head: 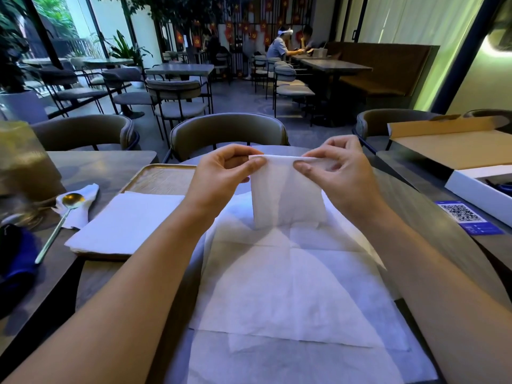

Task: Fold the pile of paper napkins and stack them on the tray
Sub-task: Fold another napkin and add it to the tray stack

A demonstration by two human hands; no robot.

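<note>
Both hands, left hand (221,169) and right hand (336,167), pinch a folded napkin (285,192); its lower edge blurs.

My left hand (221,173) and right hand (336,173) pinched a folded napkin (285,195) at twelve o'clock, the tray (155,177) at ten.

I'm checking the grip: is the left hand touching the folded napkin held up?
Touching. The head view shows the left hand pinching the top corner of the folded napkin between thumb and fingers.
</note>
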